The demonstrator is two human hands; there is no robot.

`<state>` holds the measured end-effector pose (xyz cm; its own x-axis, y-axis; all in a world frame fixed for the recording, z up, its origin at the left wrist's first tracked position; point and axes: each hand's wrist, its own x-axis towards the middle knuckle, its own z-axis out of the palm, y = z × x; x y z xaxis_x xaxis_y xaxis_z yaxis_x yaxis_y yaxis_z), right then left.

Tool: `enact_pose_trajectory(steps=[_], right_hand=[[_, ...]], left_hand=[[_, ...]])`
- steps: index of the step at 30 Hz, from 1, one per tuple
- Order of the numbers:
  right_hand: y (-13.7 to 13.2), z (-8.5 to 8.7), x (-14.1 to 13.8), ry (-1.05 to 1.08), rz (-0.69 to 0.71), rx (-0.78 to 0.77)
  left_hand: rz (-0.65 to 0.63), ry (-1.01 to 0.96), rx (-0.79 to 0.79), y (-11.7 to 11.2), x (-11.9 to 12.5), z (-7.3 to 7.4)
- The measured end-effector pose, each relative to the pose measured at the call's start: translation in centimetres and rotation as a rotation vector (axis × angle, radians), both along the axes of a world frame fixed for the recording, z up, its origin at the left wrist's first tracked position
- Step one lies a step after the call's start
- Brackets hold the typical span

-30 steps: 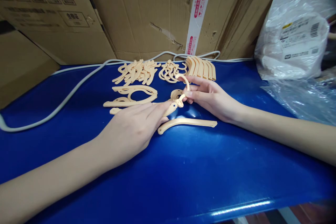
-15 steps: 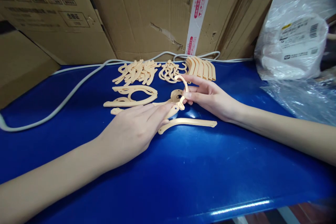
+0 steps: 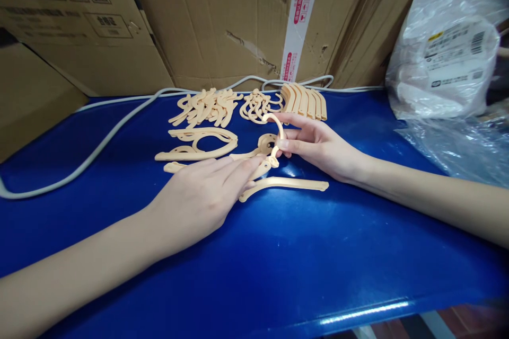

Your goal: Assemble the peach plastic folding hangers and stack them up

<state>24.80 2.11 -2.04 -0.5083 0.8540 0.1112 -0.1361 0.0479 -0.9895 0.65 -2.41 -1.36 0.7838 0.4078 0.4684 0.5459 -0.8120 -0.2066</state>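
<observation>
My left hand (image 3: 199, 197) lies flat on the blue table (image 3: 278, 265), fingers stretched over a peach plastic hanger part (image 3: 254, 161) and pressing it down. My right hand (image 3: 318, 145) pinches a small curved peach hook piece (image 3: 277, 127) between thumb and fingers, its lower end meeting the part under my left hand. A long curved peach arm piece (image 3: 284, 185) rests just in front of both hands. An assembled peach piece (image 3: 199, 143) sits to the left behind my left fingers.
Piles of peach parts lie at the back: long curved ones (image 3: 207, 107), hooks (image 3: 258, 105), a stacked row (image 3: 305, 100). A white cable (image 3: 99, 143) runs along the left. Cardboard boxes (image 3: 222, 16) stand behind. Plastic bags (image 3: 445, 58) fill the right.
My right hand has turned the hook piece a little more upright against the part. The left hand stays flat in place. The view has shifted slightly.
</observation>
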Motion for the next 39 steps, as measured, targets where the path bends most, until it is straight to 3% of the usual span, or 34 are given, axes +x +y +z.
enact_pose_trajectory(steps=[10, 22, 29, 35, 39], right_hand=[[0.0, 0.0, 0.1, -0.053, -0.023, 0.04], [-0.2, 0.0, 0.1, -0.087, -0.064, 0.1], [-0.6, 0.2, 0.1, -0.101, -0.078, 0.192], [-0.9, 0.5, -0.1, -0.145, -0.095, 0.25], [-1.0, 0.6, -0.2, -0.186, -0.099, 0.27]], left_hand=[[0.03, 0.022, -0.079, -0.1, 0.0, 0.0], [0.064, 0.064, -0.025, -0.1, 0.1, -0.1], [0.078, 0.059, -0.068, -0.2, 0.2, -0.3], [0.112, 0.062, -0.22, -0.1, 0.3, 0.0], [0.088, 0.084, -0.186, -0.1, 0.3, 0.3]])
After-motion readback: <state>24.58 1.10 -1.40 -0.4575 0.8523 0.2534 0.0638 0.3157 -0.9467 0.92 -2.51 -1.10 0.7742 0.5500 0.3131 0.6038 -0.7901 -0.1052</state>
